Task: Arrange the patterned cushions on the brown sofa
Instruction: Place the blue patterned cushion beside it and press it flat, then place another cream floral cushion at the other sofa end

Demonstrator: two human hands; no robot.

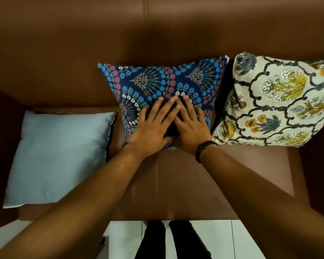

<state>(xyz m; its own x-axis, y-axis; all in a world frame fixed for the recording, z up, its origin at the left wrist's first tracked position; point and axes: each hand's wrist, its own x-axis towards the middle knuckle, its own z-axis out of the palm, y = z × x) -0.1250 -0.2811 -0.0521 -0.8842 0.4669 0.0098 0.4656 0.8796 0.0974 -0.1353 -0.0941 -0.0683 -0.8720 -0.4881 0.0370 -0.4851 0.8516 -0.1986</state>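
A dark blue cushion with blue and pink flower patterns leans against the backrest at the middle of the brown sofa. My left hand and my right hand lie flat on its lower front, fingers spread and side by side, pressing into the fabric. A cream cushion with yellow and grey floral print leans against the backrest to the right, touching the blue one. A plain light blue cushion lies flat on the seat at the left.
The sofa's armrests rise at the left and right. White tiled floor and the person's dark trouser legs show at the bottom. A black band sits on the right wrist.
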